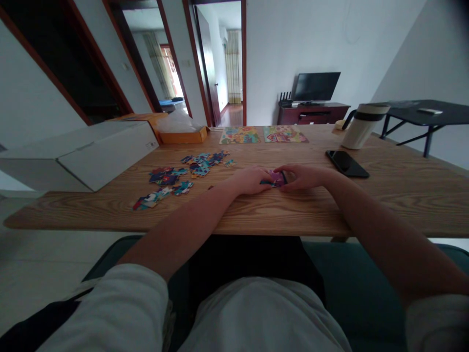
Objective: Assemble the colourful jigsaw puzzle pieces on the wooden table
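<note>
Two or more joined jigsaw puzzle pieces (278, 178), purple with dark and teal parts, lie on the wooden table between my hands. My left hand (252, 180) rests on their left side, its fingers bent over the edge and covering part of them. From the right, my right hand (303, 177) holds them between the thumb at the near edge and the fingers at the far edge. Loose puzzle pieces (201, 167) in blue, teal, red and white are spread in groups to the left of my hands.
Two colourful picture sheets (240, 135) lie at the table's far side. A black phone (346, 163) and a white tumbler (361, 128) are at right. At left stand a white box (110, 151) and an orange box (185, 136) holding clear plastic.
</note>
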Demonstrator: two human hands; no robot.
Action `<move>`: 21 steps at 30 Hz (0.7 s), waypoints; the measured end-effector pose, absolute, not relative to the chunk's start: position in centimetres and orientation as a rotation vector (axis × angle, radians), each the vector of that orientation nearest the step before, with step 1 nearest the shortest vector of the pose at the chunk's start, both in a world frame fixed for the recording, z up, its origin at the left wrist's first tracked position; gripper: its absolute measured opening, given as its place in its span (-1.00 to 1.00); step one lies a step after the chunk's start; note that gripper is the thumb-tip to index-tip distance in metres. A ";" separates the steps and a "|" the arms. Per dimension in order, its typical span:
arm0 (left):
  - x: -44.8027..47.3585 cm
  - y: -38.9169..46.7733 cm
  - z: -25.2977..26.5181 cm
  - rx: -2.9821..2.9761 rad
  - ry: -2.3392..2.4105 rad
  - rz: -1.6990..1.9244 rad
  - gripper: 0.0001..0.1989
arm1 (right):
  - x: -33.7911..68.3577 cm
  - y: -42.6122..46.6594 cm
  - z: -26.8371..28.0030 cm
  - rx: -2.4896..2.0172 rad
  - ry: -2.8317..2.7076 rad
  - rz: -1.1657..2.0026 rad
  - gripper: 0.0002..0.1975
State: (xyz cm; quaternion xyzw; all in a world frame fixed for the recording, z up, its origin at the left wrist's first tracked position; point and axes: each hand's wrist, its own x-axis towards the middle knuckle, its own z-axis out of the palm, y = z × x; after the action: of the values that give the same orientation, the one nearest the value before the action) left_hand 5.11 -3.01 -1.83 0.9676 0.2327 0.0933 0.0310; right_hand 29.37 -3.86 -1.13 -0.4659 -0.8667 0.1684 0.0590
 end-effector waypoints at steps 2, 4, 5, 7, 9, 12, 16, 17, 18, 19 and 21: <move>5.0 -3.0 -1.8 2.985 0.708 0.291 -0.72 | 29.4 -3.8 -1.2 -1.411 -2.623 0.503 -0.20; 4.9 -3.0 -1.8 2.991 0.704 0.273 -0.72 | 29.3 -3.8 -1.1 -1.424 -2.618 0.503 -0.19; 4.9 -3.0 -1.8 2.995 0.709 0.261 -0.72 | 29.3 -3.9 -1.1 -1.431 -2.617 0.505 -0.18; 5.1 -3.1 -1.8 2.999 0.736 0.240 -0.71 | 29.2 -4.0 -1.0 -1.442 -2.614 0.514 -0.18; 5.4 -3.3 -1.7 2.997 0.771 0.220 -0.71 | 29.2 -4.1 -1.0 -1.433 -2.608 0.524 -0.19; 5.6 -3.7 -1.3 2.966 0.814 0.186 -0.70 | 29.2 -4.1 -0.9 -1.419 -2.606 0.530 -0.21; 4.3 -3.4 0.3 2.814 0.935 0.138 -0.67 | 29.3 -4.2 -0.8 -1.458 -2.610 0.517 -0.23; 3.6 -3.0 0.8 2.762 1.003 0.159 -0.66 | 29.3 -4.2 -0.8 -1.465 -2.607 0.514 -0.23; 2.8 -2.6 1.4 2.712 1.077 0.196 -0.64 | 29.3 -4.2 -0.8 -1.468 -2.604 0.516 -0.23; 1.9 -2.1 2.0 2.669 1.147 0.239 -0.63 | 29.3 -4.2 -0.8 -1.471 -2.603 0.520 -0.21; 0.2 -1.2 3.3 2.598 1.254 0.236 -0.60 | 29.3 -4.2 -0.8 -1.481 -2.603 0.533 -0.18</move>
State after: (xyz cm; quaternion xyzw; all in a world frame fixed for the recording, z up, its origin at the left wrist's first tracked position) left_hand 0.17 -1.20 3.33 0.8907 0.4300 0.0809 0.1234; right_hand 29.26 -4.20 -0.83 -0.4862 -0.8547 0.1749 0.0500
